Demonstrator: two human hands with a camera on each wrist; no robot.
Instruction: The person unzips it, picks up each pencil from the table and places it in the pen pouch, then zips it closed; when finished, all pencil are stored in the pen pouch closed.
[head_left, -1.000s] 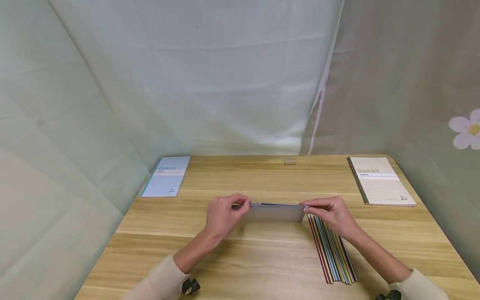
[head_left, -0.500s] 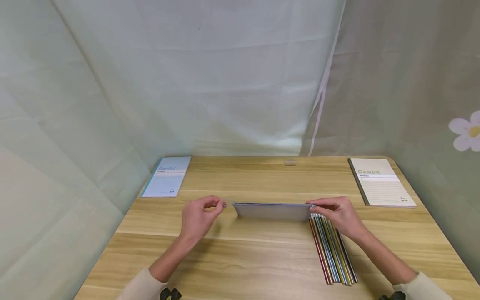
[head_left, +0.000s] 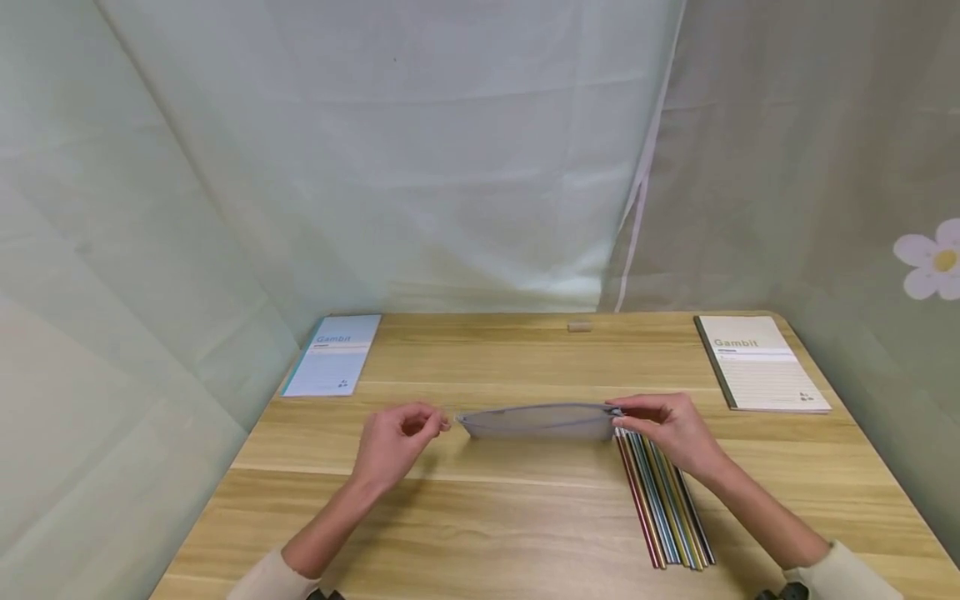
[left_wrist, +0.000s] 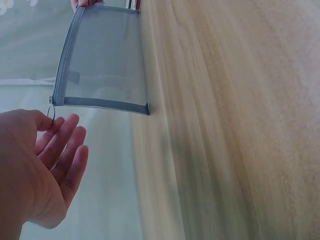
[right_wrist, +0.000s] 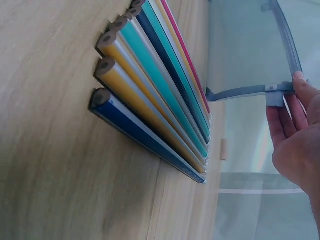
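A see-through mesh zipper pouch (head_left: 536,423) with grey-blue trim stands on its edge above the table, its top edges bowed apart in the head view. My left hand (head_left: 397,442) pinches the metal ring (left_wrist: 51,111) of the zipper pull between thumb and finger at the pouch's left end. At the opposite top corner, my right hand (head_left: 670,429) pinches the pouch by the end of its zipper edge, next to a small fabric tab (right_wrist: 274,99). Several pencils (right_wrist: 150,85) in blue, yellow, teal and red lie side by side on the wood, just below the right hand.
A blue notebook (head_left: 333,355) lies at the table's far left and a cream notebook (head_left: 761,363) at the far right. Between them, near the back edge, sits a small brown block (head_left: 579,327). Hanging cloth (head_left: 480,167) surrounds the table (head_left: 480,533).
My left hand has moved left with the zipper pull to the pouch's left end. The pouch's top edges have since spread apart. My right hand has barely shifted.
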